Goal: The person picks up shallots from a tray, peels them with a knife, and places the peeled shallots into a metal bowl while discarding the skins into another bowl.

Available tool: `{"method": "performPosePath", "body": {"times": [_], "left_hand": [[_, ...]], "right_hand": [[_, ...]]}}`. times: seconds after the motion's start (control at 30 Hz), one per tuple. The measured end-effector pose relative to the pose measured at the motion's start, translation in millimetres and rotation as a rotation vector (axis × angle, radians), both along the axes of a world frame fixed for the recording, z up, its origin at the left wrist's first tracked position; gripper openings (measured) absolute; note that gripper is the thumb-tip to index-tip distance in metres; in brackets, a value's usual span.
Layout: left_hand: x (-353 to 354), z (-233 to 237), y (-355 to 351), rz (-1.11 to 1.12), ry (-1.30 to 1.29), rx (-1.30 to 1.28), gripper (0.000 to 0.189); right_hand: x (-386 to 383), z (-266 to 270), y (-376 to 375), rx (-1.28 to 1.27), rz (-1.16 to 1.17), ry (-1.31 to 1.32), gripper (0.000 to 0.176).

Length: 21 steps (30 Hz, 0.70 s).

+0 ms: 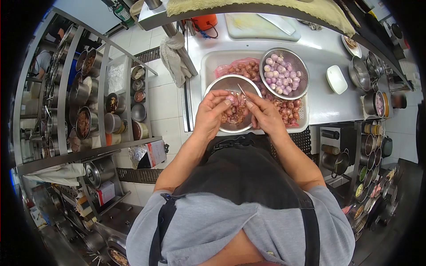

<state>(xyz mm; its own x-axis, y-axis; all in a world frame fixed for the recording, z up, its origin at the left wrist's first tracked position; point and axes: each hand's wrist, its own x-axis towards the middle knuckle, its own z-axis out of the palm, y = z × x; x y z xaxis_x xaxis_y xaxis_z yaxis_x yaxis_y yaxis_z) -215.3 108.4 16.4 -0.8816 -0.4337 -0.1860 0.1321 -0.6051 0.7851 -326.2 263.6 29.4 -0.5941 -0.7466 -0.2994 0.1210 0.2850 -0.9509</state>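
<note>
Over a steel bowl my two hands are close together. My left hand pinches a shallot between thumb and fingers. A small knife is in my right hand, its blade pointing up and away from me; the fingers hide its handle. Shallot skins lie in the bowl below. Right of the bowl, a perforated steel colander holds many peeled shallots. Unpeeled shallots lie beneath and around it in a white tray, some beside a pink net bag.
A white cutting board with a cleaver lies at the back of the steel counter. A white dish stands to the right. An overhead shelf crosses above the counter. Racks of pots stand at left.
</note>
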Motion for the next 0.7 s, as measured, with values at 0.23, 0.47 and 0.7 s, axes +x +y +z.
{"method": "performPosePath", "body": {"times": [0.23, 0.47, 0.7], "left_hand": [[2, 0, -8, -0.034, -0.071, 0.206, 0.020], [0, 0, -5, -0.037, -0.107, 0.058, 0.021], [0, 3, -1, -0.100, -0.138, 0.070, 0.025]], "right_hand": [[7, 9, 6, -0.016, 0.019, 0.284, 0.039], [4, -6, 4, 0.027, 0.057, 0.248, 0.040], [10, 12, 0, 0.057, 0.108, 0.367, 0.041]]}}
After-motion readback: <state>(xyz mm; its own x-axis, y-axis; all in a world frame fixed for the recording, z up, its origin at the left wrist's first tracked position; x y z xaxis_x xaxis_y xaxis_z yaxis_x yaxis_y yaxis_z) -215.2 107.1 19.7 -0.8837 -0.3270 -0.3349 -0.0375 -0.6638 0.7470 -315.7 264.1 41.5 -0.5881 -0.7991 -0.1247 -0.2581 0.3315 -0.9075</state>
